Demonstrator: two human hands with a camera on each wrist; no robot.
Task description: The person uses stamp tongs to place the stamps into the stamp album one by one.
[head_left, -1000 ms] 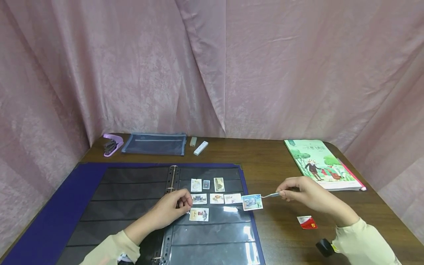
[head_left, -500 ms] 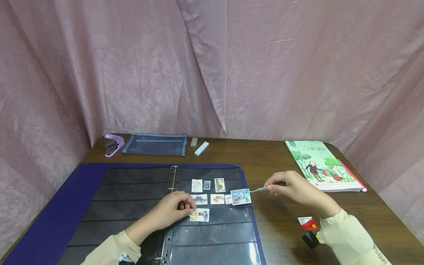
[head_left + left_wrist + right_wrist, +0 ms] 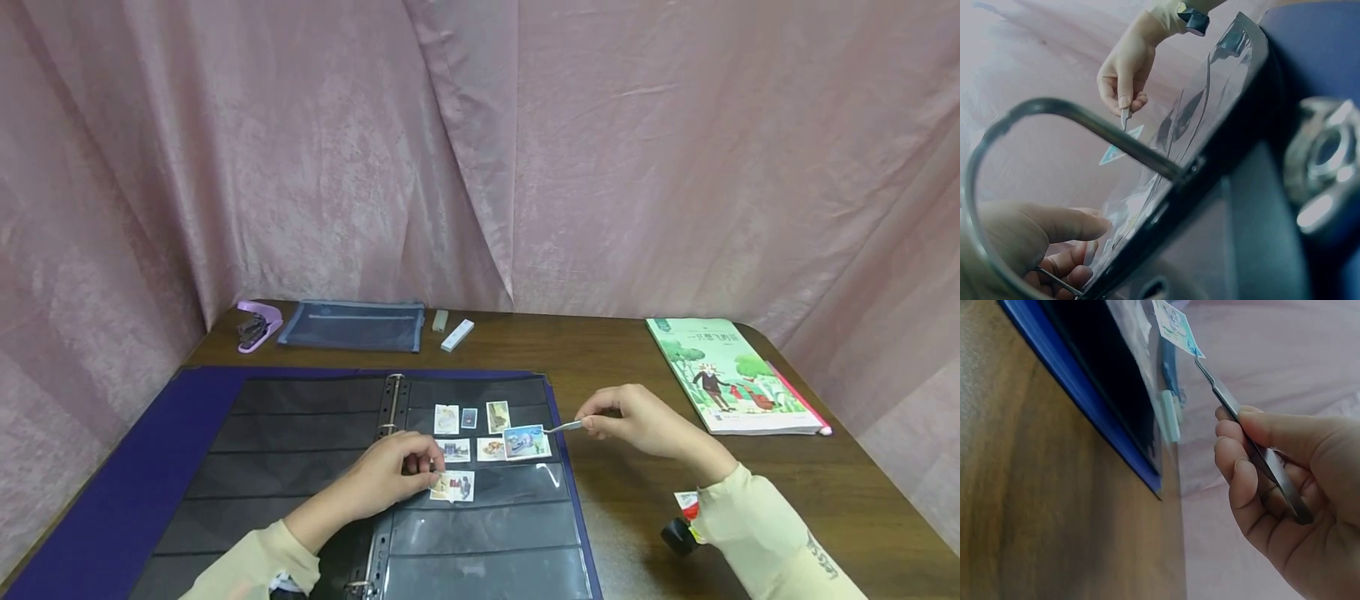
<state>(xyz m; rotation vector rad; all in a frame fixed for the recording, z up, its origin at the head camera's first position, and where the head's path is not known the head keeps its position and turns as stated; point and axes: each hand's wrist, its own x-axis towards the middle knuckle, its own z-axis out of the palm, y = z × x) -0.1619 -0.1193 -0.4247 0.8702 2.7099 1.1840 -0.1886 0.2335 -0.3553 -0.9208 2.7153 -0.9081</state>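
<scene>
My right hand [image 3: 633, 421] pinches slim metal tweezers [image 3: 1254, 447] between thumb and fingers. Their bent tip grips a corner of a blue pictorial stamp [image 3: 527, 442], which overlaps the second pocket row on the right page of a stamp album [image 3: 487, 567]. It partly covers a stamp with an orange picture [image 3: 491, 449]. My left hand [image 3: 393, 471] lies by the binder spine, thumb and curled fingers together at the clear pocket edge [image 3: 1113, 209]. Beside its fingertips is a stamp with red figures [image 3: 453, 486]. Several more stamps, including a small dark one [image 3: 468, 418], lie in the upper rows.
Metal binder rings [image 3: 1079, 112] rise from the spine. Behind the album lie a purple stapler [image 3: 259, 327], a blue mesh pouch [image 3: 352, 327] and a white bar [image 3: 457, 335]. A green book [image 3: 727, 375] sits at right. A red-and-white card [image 3: 686, 502] is partly hidden by my right sleeve.
My right hand has moved left with the tweezers, carrying the blue stamp from the album's right edge in over the second row. My left hand has stayed nearly still.
</scene>
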